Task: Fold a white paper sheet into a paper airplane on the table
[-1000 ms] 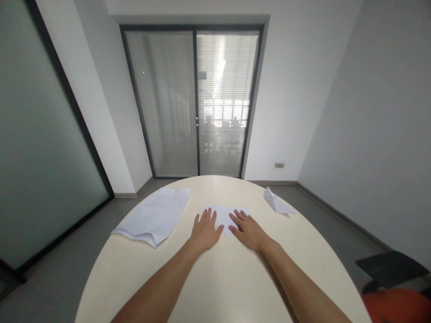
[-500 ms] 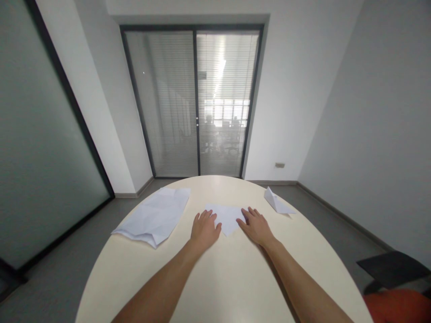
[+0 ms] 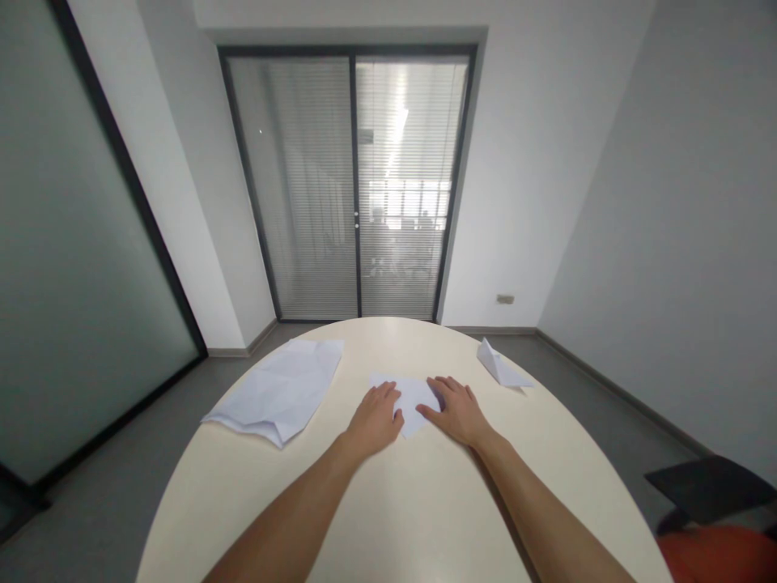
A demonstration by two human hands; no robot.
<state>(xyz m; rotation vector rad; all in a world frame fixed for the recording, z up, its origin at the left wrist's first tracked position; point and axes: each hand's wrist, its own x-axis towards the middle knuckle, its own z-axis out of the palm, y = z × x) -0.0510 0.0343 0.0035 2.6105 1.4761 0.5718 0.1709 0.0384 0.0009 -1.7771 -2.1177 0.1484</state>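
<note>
A small folded sheet of white paper [image 3: 413,403] lies flat on the round cream table [image 3: 388,502], with a pointed corner toward me. My left hand [image 3: 376,419] rests on its left side, palm down, fingers stretched out. On the right side of the same sheet lies my right hand [image 3: 455,410], its fingers spread and its thumb reaching inward. Both hands cover parts of the paper, so its full outline is hidden. Neither hand is closed around anything.
Creased white sheets [image 3: 282,389] lie at the table's left edge. A folded paper piece [image 3: 503,371] stands partly raised near the right edge. Beyond the table is a glass door with blinds [image 3: 358,194]. A black and red chair [image 3: 713,494] is at lower right.
The folded paper has shifted slightly toward me. My hands have come closer together over it, the left moving right and the right moving left.
</note>
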